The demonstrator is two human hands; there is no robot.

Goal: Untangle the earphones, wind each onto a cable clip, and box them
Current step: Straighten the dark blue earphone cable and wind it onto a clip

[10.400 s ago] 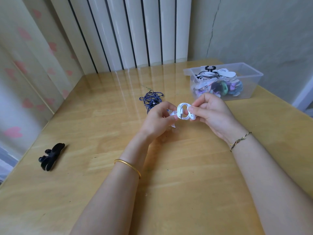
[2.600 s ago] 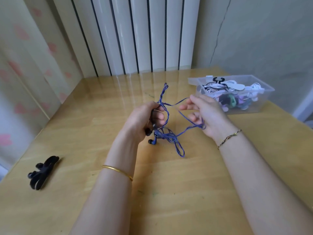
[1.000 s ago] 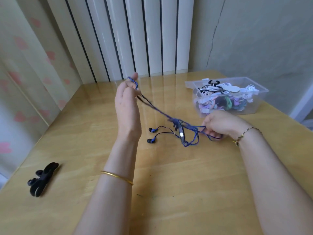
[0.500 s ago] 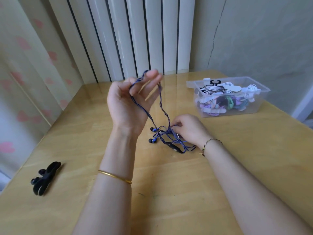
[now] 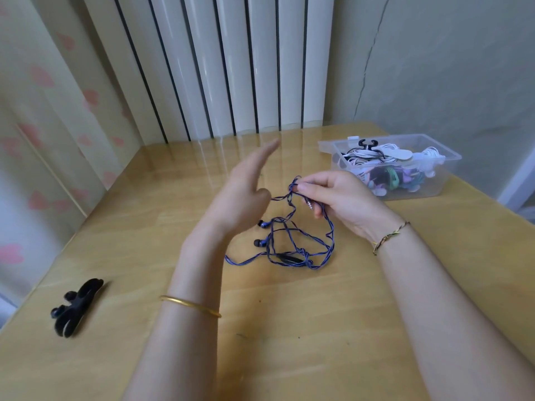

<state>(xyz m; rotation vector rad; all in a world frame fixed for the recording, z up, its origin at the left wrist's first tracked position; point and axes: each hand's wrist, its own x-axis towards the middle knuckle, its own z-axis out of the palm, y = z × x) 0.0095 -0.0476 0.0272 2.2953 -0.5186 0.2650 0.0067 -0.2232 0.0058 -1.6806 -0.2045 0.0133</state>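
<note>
One tangle, one loose clip, one box, two hands.

The counter point(image 5: 318, 328) carries one blue earphone set point(image 5: 301, 251) with two earbuds point(image 5: 264, 224), one inline remote point(image 5: 289, 259) and one jack plug point(image 5: 309, 204); one black cable clip point(image 5: 75, 306) at the near left; and one clear plastic box point(image 5: 434, 192) at the far right, its wound earphones too overlapped to count. Two hands show, left hand point(image 5: 243, 198) and right hand point(image 5: 344, 201), with two wrist bands: one gold bangle point(image 5: 191, 305), one braided cord bracelet point(image 5: 389, 237).

Left hand point(image 5: 246, 195): opened; cord seemingly released (blurred).
Right hand point(image 5: 344, 204): risen to frame centre, pinching blue earphones point(image 5: 292, 250) near plug.
</note>
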